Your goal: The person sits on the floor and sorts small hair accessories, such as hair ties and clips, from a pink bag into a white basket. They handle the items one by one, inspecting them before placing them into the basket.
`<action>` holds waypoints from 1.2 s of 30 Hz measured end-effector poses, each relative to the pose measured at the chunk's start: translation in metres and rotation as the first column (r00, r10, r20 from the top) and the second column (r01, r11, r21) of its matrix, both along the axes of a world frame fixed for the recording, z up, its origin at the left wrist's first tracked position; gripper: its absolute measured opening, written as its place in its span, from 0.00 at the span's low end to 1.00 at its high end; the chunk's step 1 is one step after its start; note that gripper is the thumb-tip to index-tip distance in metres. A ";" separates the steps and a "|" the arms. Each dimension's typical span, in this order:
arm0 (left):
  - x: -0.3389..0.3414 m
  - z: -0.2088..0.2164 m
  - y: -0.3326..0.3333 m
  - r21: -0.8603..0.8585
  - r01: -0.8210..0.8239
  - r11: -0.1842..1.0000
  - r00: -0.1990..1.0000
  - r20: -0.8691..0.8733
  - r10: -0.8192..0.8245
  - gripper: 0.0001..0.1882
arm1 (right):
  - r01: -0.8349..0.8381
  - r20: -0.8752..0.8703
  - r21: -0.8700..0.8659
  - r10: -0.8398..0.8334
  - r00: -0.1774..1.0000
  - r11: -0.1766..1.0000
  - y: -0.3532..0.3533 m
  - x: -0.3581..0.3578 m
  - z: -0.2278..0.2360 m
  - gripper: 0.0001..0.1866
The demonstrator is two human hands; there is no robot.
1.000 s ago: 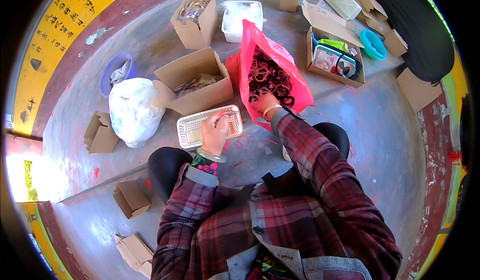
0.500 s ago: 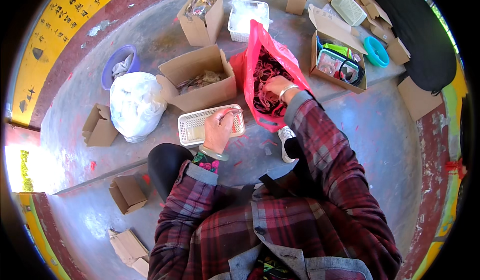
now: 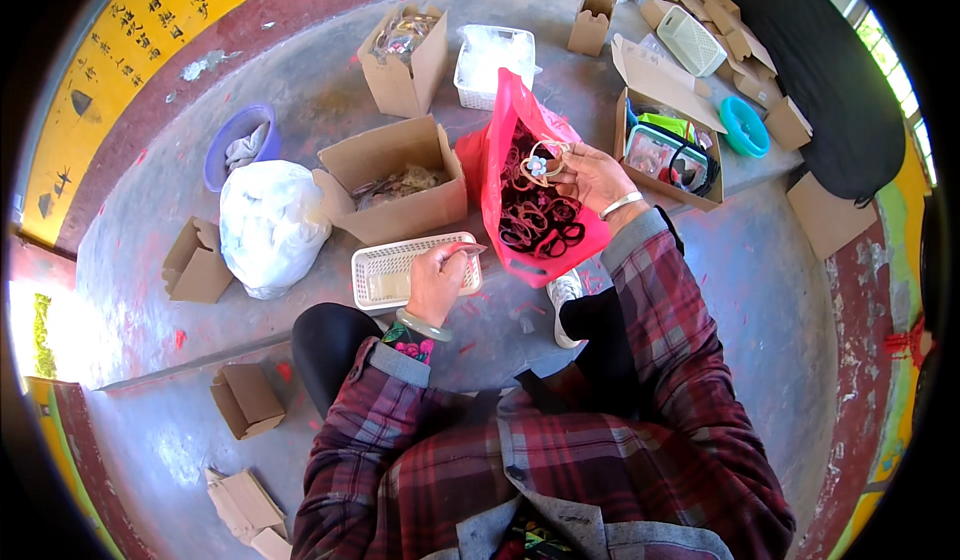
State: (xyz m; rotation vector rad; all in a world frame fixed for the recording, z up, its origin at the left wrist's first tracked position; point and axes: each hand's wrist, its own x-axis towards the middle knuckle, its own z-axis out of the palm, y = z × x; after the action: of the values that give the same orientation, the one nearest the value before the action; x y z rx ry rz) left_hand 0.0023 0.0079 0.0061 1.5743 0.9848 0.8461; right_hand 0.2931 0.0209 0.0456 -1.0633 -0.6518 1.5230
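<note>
On the grey floor (image 3: 750, 340) stands an open pink bag (image 3: 513, 102) of hair ties (image 3: 535, 225); above it, the right hand (image 3: 598, 182) pinches a flowered band (image 3: 537, 166). The left hand (image 3: 437, 285), fingers closed on a small thin piece (image 3: 472, 247), is over a white basket (image 3: 358, 278).

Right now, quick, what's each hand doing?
Left hand: closed, pinching a small thin piece; exactly what it is can't be told.
Right hand: closed, holding a tan loop with a pale flower.

Scuffed grey concrete floor (image 3: 780, 360), flecked with red and crossed by a low step (image 3: 200, 365). At upper left, a yellow wall (image 3: 110, 75) bearing black characters adjoins a maroon band (image 3: 160, 110). Bright daylight (image 3: 65, 330) enters at left.
</note>
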 end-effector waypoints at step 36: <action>0.001 -0.008 -0.001 -0.118 0.076 0.990 0.996 -0.030 -0.080 0.13 | 0.166 0.400 -0.131 -0.101 0.911 0.977 -0.001 -0.027 0.005 0.09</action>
State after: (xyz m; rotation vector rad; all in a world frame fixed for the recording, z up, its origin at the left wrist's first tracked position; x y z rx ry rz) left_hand 0.0033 0.0066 -0.0018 1.5219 0.9733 0.6967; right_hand 0.2660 0.0198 0.0506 -1.5313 -0.7180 1.2673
